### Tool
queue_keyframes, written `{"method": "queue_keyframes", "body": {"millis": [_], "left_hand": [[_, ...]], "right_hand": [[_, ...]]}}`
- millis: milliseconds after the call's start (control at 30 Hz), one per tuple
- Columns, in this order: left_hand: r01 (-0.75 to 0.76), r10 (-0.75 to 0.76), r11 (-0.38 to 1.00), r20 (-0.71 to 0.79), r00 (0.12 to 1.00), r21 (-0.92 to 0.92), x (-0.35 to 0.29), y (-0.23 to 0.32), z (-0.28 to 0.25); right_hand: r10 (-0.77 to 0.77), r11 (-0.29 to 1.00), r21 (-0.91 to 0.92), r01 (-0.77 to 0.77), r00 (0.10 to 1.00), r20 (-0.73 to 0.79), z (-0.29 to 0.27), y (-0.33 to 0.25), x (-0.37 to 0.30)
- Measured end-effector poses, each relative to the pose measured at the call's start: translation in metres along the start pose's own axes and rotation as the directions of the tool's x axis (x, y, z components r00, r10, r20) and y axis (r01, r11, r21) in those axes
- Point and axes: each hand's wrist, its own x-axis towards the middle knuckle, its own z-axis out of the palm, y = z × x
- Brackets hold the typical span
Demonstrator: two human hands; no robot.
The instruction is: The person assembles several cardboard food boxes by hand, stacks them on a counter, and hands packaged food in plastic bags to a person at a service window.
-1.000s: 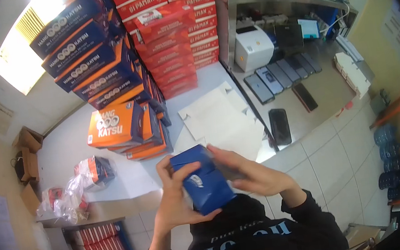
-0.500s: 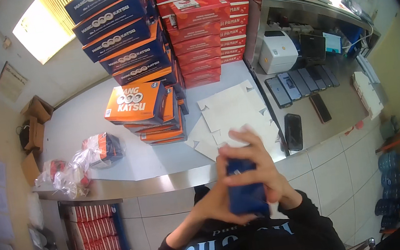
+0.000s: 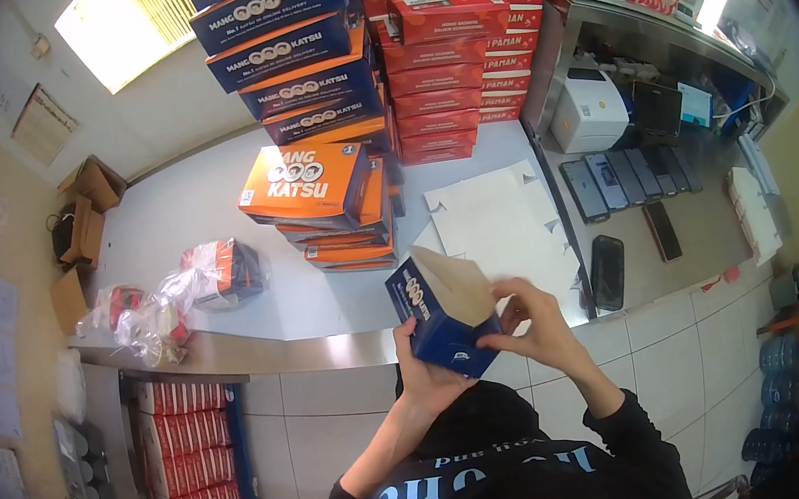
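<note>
A dark blue cardboard box (image 3: 444,340), partly folded with its pale inside panel up, is held tilted in front of my chest, by the table's front edge. My left hand (image 3: 423,373) grips it from below and the left, thumb lying on the printed side. My right hand (image 3: 534,326) is at its right edge, thumb on the blue side and fingers curled at the pale panel. Beyond the box, flat white cardboard blanks (image 3: 496,212) lie on the table. Left of these stands a short stack of orange and blue boxes (image 3: 310,185).
Tall stacks of blue boxes (image 3: 278,53) and red boxes (image 3: 438,78) rise at the back. Plastic-wrapped packs (image 3: 221,273) lie at the left. On the right counter are a white label printer (image 3: 591,108) and several phones (image 3: 608,267). Red-and-white packages (image 3: 191,469) fill a lower shelf.
The blue box has turned and opened up, now showing its printed side and pale inside. My hands have moved apart, and the whole view has shifted slightly.
</note>
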Motion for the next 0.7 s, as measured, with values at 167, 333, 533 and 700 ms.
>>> {"method": "queue_keyframes", "body": {"millis": [167,333,533,700], "left_hand": [[-0.047,0.047,0.999,0.057,0.997,0.003,0.003,0.000,-0.015],[-0.188,0.181,0.867,0.058,0.982,0.462,-0.004,-0.023,-0.051],[-0.442,0.533,-0.149,0.448,0.718,0.885,-0.003,-0.021,-0.032],[-0.466,0.391,0.066,0.407,0.826,0.882,-0.001,-0.009,-0.028]], "right_hand": [[-0.051,0.980,-0.173,0.097,0.965,0.256,0.015,0.018,-0.016],[-0.170,0.930,-0.359,0.081,0.960,-0.223,0.011,0.029,0.001],[0.099,0.987,-0.128,-0.097,0.995,0.008,0.042,0.028,-0.020],[0.255,0.920,0.273,-0.281,0.959,0.126,0.026,0.036,-0.022]]}}
